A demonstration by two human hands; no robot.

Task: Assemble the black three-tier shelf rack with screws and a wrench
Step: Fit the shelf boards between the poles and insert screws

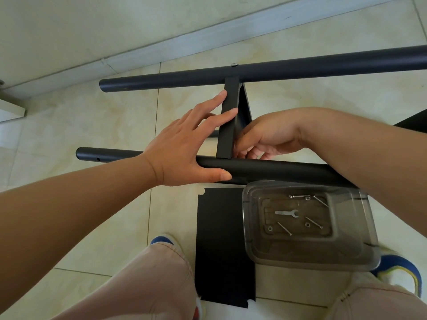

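left hand (pixel 184 148) flat, fingers straight, pressing shelf panel (pixel 227 125) and tube (pixel 265 168) | right hand (pixel 265 137) curled behind panel; grip unclear

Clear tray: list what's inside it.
The clear tray holds a small flat wrench, several long screws and a few washers or nuts. The right forearm covers its far right corner, so anything there is hidden.

Beige tiled floor (pixel 87 125), grey baseboard (pixel 161 46) along pale wall (pixel 92 24), blue-trimmed shoes (pixel 402 269), pinkish trousers (pixel 157 285).
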